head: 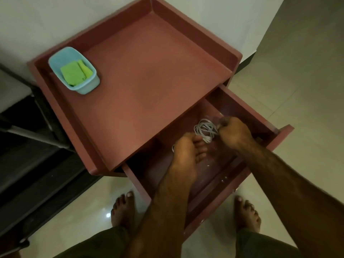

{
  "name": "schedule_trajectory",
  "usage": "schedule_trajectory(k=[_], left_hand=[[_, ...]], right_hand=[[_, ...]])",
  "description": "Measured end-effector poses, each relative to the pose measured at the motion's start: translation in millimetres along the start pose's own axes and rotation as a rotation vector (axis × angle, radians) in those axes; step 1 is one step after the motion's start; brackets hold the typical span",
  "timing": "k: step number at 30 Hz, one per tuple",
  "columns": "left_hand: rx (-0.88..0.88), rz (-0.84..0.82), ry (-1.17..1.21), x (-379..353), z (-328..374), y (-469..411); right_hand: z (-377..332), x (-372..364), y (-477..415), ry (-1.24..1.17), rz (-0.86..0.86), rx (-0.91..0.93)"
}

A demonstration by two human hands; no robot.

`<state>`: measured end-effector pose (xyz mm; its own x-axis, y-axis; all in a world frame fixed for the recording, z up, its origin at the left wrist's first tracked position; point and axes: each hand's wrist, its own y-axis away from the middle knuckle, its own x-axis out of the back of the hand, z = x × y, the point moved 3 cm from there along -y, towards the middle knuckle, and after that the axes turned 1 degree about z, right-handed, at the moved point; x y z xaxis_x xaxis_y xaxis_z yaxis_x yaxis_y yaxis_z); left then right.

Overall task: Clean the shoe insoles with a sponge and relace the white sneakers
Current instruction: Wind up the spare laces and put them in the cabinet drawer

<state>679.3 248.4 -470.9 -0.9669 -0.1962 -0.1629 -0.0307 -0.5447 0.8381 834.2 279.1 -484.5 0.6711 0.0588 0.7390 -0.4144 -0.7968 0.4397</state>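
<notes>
Both my hands are inside the open drawer [242,172] of a reddish-brown bedside table. A bundle of white shoelaces [204,130] lies in the drawer between them. My right hand [235,133] grips the bundle's right side with curled fingers. My left hand [186,151] has its fingers curled at the bundle's lower left; a bit of white lace shows at its left edge, so it seems to hold lace too. A green sponge [75,74] sits in a light blue tub [87,88] on the table top, far left. No sneakers or insoles are in view.
The table top [149,81] has raised rims at the back and sides. A white wall is behind it and a dark bed frame [28,131] to the left. My bare feet [122,209] stand on the pale tiled floor in front of the drawer.
</notes>
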Motion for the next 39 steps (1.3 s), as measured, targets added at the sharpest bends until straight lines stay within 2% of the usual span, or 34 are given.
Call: schedule_trajectory(k=[4, 8, 12, 14, 17, 19, 21, 24, 27, 32, 39], left_hand=[[0.068, -0.005, 0.147, 14.0, -20.3, 51.7], [0.141, -0.011, 0.21, 18.4, -45.2, 89.8], [0.202, -0.012, 0.268, 29.5, -74.8, 123.0], [0.256, -0.026, 0.325, 34.5, -86.0, 132.5], [0.338, -0.055, 0.319, 38.3, -101.2, 135.8], [0.395, -0.072, 0.327, 39.3, -108.3, 134.0], [0.426, -0.067, 0.374, 39.0, -111.9, 132.4], [0.354, -0.004, 0.432, 35.6, -117.5, 130.5], [0.231, 0.025, 0.473, 33.8, -117.6, 121.9], [0.185, 0.123, 0.522, 46.6, -93.8, 98.9], [0.079, 0.128, 0.491, 71.4, -49.3, 74.8]], right_hand=[[-2.8, 22.6, 37.9, -0.167, 0.008, 0.057], [1.1, 45.5, 73.6, -0.245, 0.115, 0.017], [26.7, 62.4, 110.8, -0.297, 0.267, -0.149], [43.6, 63.3, 122.5, -0.393, 0.235, -0.285], [58.9, 52.7, 137.8, -0.627, 0.031, -0.442], [58.6, 42.9, 147.5, -0.739, -0.068, -0.467], [56.9, 33.7, 150.0, -0.776, -0.081, -0.459], [54.8, 27.8, 145.6, -0.821, -0.014, -0.447], [47.3, 24.2, 141.0, -0.879, -0.018, -0.433], [21.3, 13.3, 126.7, -0.857, -0.001, -0.38], [-22.9, -1.4, 96.2, -0.847, -0.019, -0.321]])
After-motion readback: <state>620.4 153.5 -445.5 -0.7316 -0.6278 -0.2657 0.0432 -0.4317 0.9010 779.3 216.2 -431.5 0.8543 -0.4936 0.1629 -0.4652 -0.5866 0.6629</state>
